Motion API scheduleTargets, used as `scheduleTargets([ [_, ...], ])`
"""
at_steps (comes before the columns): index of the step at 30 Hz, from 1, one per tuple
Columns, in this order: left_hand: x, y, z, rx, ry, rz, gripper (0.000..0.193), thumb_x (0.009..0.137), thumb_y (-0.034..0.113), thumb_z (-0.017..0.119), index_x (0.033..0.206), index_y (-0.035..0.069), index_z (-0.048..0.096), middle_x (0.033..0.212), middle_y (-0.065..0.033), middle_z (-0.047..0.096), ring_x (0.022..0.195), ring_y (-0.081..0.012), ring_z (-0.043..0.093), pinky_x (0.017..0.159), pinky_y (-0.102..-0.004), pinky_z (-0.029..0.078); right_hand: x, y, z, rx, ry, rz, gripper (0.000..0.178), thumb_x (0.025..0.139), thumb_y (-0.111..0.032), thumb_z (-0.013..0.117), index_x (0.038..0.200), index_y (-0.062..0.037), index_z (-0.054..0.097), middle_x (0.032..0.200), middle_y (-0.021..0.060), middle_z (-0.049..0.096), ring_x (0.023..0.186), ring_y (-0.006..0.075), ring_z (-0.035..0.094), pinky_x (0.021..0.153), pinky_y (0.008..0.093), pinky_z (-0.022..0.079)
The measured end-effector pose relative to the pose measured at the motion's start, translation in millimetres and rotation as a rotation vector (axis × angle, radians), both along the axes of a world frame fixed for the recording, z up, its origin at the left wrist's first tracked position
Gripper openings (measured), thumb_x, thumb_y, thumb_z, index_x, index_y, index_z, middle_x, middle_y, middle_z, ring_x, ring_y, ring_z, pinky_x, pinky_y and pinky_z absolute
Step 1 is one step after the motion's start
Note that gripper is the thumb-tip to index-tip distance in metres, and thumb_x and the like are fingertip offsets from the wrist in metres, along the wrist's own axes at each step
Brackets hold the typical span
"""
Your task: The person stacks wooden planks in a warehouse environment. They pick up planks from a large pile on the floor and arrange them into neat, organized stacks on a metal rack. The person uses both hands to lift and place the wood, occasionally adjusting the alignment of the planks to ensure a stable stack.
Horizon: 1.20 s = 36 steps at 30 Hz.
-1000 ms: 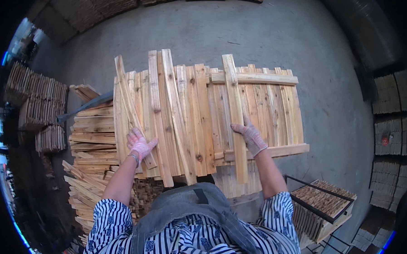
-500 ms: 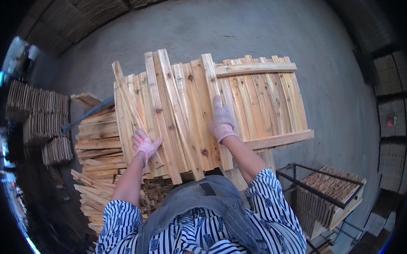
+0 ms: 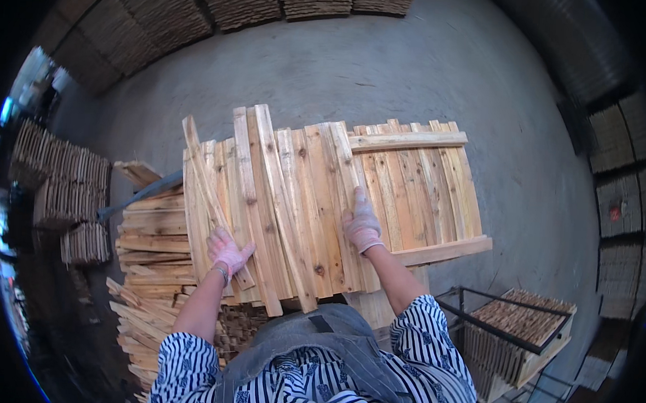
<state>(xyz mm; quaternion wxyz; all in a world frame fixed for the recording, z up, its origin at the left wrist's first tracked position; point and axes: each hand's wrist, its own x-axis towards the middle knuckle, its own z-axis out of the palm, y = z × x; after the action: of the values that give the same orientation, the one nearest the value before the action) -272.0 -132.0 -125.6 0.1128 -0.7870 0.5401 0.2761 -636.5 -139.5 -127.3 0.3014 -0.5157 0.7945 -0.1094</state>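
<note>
A row of pale wooden slats [image 3: 311, 215] lies side by side in front of me. My left hand [image 3: 227, 251], in a thin pinkish glove, rests with fingers spread on the lower part of a tilted slat [image 3: 205, 171] at the left. My right hand [image 3: 363, 221], gloved too, grips a wooden slat [image 3: 344, 155] near the row's middle, one finger stretched along it. Its fingers on the underside are hidden. Two loose slats, one of them a long slat [image 3: 269, 156], lie on top and stick out past the far edge. Crosswise at the right lie a far batten [image 3: 412, 141] and a near batten [image 3: 443, 251].
Stacked slats [image 3: 156, 227] lie left of the row, beside a blue-grey bar [image 3: 139, 193]. A black metal frame [image 3: 501, 332] with a bundle of wood [image 3: 516, 318] stands at the near right. Wood stacks [image 3: 245, 7] line the far side of the concrete floor [image 3: 307, 67].
The slat in my right hand has shifted toward me and slightly right, its far end now nearly level with its neighbours. My left hand stays on the tilted slat. The whole view has shifted.
</note>
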Motion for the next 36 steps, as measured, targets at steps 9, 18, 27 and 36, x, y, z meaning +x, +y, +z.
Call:
scheduleTargets([
  [9, -10, 0, 13, 0.06, 0.012, -0.007, 0.123, 0.081, 0.068, 0.061, 0.156, 0.0, -0.009, 0.162, -0.0292, -0.008, 0.151, -0.0433, -0.013, 0.12, -0.0546, -0.001, -76, 8, -22, -0.062, -0.024, 0.0, 0.084, 0.093, -0.044, 0.06, 0.153, 0.0023, 0.024, 0.149, 0.0327, 0.036, 0.137, 0.0453, 0.039, 0.116, 0.042, 0.031],
  [18, -10, 1, 6, -0.062, 0.04, 0.014, 0.106, 0.087, 0.055, 0.058, 0.158, 0.003, -0.001, 0.164, -0.0254, 0.001, 0.152, -0.0422, -0.005, 0.121, -0.0527, 0.002, 40, 5, 16, -0.33, 0.205, 0.302, 0.07, 0.087, -0.037, 0.065, 0.139, 0.0021, 0.042, 0.126, 0.0289, 0.052, 0.118, 0.0423, 0.053, 0.1, 0.0462, 0.045],
  [27, -5, 11, 17, -0.419, 0.072, 0.161, 0.031, 0.07, 0.013, 0.06, 0.101, 0.005, 0.058, 0.103, -0.0205, 0.06, 0.104, -0.0353, 0.061, 0.087, -0.048, 0.05, 126, -12, -50, -0.494, -0.314, 0.405, 0.049, 0.09, -0.017, 0.063, 0.136, -0.0036, 0.048, 0.098, 0.0152, 0.059, 0.087, 0.0303, 0.061, 0.076, 0.0401, 0.052],
  [36, -13, 95, 54, -0.355, 0.632, 0.471, 0.078, 0.089, 0.031, 0.064, 0.156, 0.012, 0.027, 0.155, -0.0219, 0.034, 0.144, -0.0382, 0.031, 0.119, -0.0434, 0.027, 215, -1, 22, -0.209, 0.287, 0.631, 0.069, 0.093, -0.038, 0.061, 0.15, -0.0052, 0.038, 0.145, 0.0342, 0.039, 0.127, 0.0491, 0.047, 0.105, 0.0461, 0.043],
])
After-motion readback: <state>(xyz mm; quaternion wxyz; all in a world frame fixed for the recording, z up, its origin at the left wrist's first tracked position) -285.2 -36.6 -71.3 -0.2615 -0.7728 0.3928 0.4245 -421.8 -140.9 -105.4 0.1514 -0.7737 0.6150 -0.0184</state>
